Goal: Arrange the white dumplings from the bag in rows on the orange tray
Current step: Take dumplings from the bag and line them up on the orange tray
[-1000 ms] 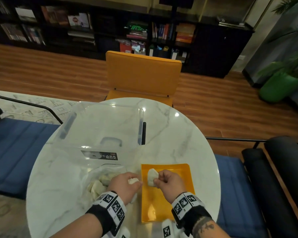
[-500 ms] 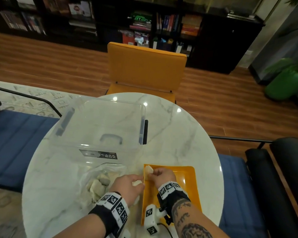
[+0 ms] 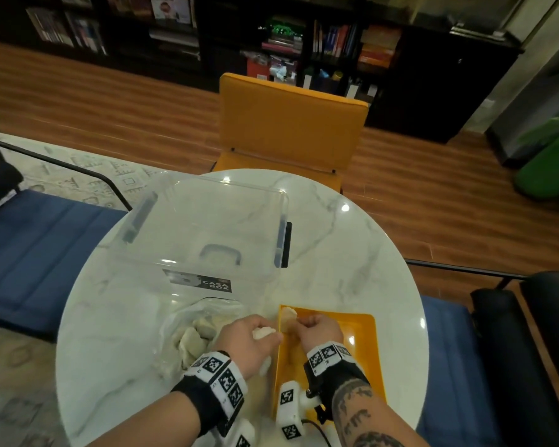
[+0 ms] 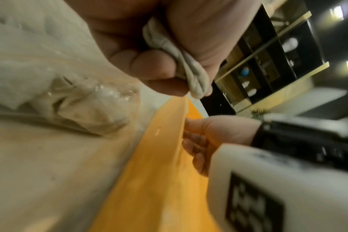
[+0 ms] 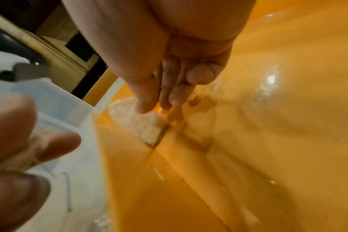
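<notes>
An orange tray (image 3: 363, 346) lies on the marble table, to the right of a clear bag (image 3: 183, 338) of white dumplings. My right hand (image 3: 299, 322) is low in the tray's far left corner, and its thumb and fingertips pinch a dumpling (image 3: 288, 315) that touches the tray floor (image 5: 268, 141). The right wrist view shows that dumpling (image 5: 129, 120) lying against the corner wall under my thumb. My left hand (image 3: 268, 333) hovers between bag and tray and grips another dumpling (image 4: 189, 73) in curled fingers. The bag (image 4: 85, 106) sits just left of the tray rim (image 4: 159, 164).
A clear plastic storage box (image 3: 207, 233) with a black label stands behind the bag. The round marble table (image 3: 352, 246) has bare surface at the far right. An orange chair (image 3: 291, 124) stands beyond it. Blue benches flank the table.
My right hand carried its dumpling from above the tray's far middle to the far left corner and lowered it onto the floor. My left hand stayed beside the bag with its dumpling.
</notes>
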Available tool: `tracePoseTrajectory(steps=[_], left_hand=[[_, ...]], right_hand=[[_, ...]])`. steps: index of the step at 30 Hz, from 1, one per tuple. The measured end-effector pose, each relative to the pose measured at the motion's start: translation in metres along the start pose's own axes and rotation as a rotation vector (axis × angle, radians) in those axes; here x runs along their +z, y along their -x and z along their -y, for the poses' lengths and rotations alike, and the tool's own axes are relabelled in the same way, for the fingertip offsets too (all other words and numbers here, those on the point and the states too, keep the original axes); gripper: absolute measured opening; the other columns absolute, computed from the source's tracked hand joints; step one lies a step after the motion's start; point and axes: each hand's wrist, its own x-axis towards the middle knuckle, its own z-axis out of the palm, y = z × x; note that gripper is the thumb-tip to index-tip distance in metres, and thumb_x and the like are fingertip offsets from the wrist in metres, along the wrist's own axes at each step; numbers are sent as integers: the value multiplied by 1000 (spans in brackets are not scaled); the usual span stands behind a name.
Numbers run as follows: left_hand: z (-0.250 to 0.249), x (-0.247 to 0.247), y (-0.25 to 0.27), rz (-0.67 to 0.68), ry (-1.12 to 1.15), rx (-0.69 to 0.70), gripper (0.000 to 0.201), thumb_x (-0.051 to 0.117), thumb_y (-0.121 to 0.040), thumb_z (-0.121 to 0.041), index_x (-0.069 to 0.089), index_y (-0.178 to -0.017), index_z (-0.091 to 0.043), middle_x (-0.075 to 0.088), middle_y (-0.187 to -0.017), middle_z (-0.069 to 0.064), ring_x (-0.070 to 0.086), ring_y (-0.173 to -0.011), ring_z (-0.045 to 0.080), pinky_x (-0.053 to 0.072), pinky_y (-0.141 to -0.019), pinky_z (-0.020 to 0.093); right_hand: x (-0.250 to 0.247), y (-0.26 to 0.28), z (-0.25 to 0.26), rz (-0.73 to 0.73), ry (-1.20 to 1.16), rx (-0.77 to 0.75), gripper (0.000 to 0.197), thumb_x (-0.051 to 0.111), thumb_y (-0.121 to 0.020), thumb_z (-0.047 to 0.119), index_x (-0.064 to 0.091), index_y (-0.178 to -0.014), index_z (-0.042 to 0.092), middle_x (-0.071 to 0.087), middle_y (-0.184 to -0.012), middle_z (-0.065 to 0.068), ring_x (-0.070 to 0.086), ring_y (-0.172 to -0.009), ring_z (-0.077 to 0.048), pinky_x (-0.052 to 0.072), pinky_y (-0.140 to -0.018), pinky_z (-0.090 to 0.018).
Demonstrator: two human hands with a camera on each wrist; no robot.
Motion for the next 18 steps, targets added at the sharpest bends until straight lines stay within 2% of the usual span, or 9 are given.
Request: tracePoseTrajectory(steps=[1,3,5,7,9,11,13,15,18], left_hand=[[-1,-2,0,-6,56,-3,21,67,-79,-56,66,-90,-38,69,-87,-13,62,-78,1,55,-75,27],[-6,-7,3,2,236,-29,22,64,-84,-54,67,-88,-32,71,-82,-7,66,-73,9,60,-68,36],[-16,-13,7,37,465,-135,32,59,-87,-57,69,-89,-27,72,-85,4,67,-73,20,59,-60,40],[-25,-14,13,100,709,-247,40,56,-88,-60,70,-96,-23,70,-89,9,64,-73,24,55,-52,34],[-32,-14,18,164,880,-262,44,55,-91,-55,67,-103,-15,65,-84,14,59,-60,22,44,-46,27],[-39,-13,23,207,929,-226,41,56,-93,-49,65,-106,-11,62,-82,16,55,-56,22,40,-45,25],[-43,-12,25,204,970,-183,32,61,-93,-37,64,-110,-10,64,-83,15,57,-59,22,44,-49,27],[-46,-12,28,184,996,-166,26,63,-93,-29,64,-110,-10,65,-82,13,60,-58,22,47,-49,29],[-50,-14,31,173,1030,-194,20,60,-95,-26,62,-109,-11,66,-84,14,63,-57,21,48,-44,27]], right_hand=[[-5,6,2,5,6,-18,18,74,-85,37,71,-95,22,72,-96,4,65,-84,-15,53,-76,-29],[-15,23,5,33,-31,-109,19,69,-88,39,69,-86,20,71,-83,1,65,-77,-17,55,-74,-33],[-26,48,12,82,-145,-242,27,66,-91,40,66,-79,16,69,-74,-4,63,-68,-15,53,-66,-31],[-33,71,16,169,-231,-288,28,70,-87,43,65,-79,16,65,-68,0,58,-61,-12,46,-56,-27],[-32,85,14,225,-218,-290,34,78,-77,49,65,-85,19,64,-71,2,56,-62,-11,45,-56,-27],[-31,91,11,230,-204,-285,42,80,-69,53,65,-88,19,70,-78,-5,58,-62,-12,51,-58,-31],[-35,95,11,217,-268,-282,31,80,-76,41,64,-85,15,70,-77,-10,58,-58,-13,47,-50,-27],[-42,100,10,200,-325,-282,22,78,-83,28,63,-82,12,65,-70,-4,57,-54,-13,42,-46,-21],[-48,105,6,195,-403,-271,20,76,-84,23,60,-82,11,61,-67,-1,58,-53,-15,42,-45,-25]])
